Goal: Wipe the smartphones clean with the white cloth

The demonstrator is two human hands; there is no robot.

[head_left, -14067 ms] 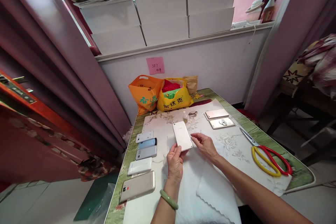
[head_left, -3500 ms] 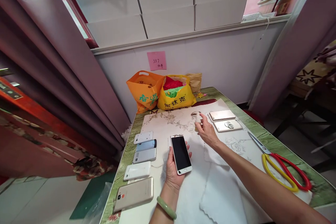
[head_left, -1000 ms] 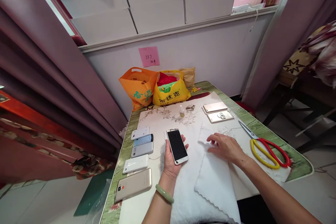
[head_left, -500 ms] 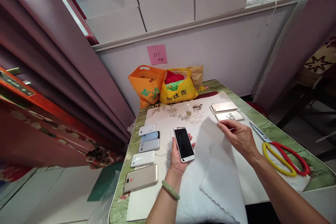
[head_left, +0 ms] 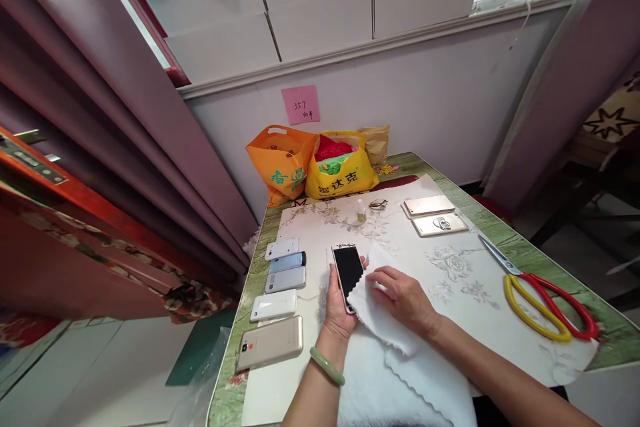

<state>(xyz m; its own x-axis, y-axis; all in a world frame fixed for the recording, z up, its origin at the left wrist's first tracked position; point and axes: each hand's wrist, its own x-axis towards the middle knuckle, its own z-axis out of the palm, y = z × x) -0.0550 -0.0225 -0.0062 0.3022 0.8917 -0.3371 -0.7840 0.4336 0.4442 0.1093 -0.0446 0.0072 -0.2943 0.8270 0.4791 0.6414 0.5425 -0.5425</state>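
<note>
A white smartphone (head_left: 347,267) with a dark screen and a damaged-looking top edge lies in my left hand (head_left: 337,307), fingers wrapped round its sides. My right hand (head_left: 403,297) grips a white cloth (head_left: 383,330) with a wavy edge, whose corner lies over the lower right part of the screen. The right fingertips are partly buried in the cloth. Under both forearms, a larger fluffy white towel (head_left: 370,380) spreads at the table's near edge.
Several phones, one a gold phone (head_left: 270,343), line the table's left side. Two more, including a phone with a ring holder (head_left: 440,223), lie at the back right. Large scissors (head_left: 540,300) rest on the right. Behind stand a small bottle (head_left: 361,211), an orange bag (head_left: 283,160) and a yellow bag (head_left: 343,177).
My right hand has moved left and down, bringing the cloth from beside the phone onto its screen. My left hand still holds the phone in about the same place.
</note>
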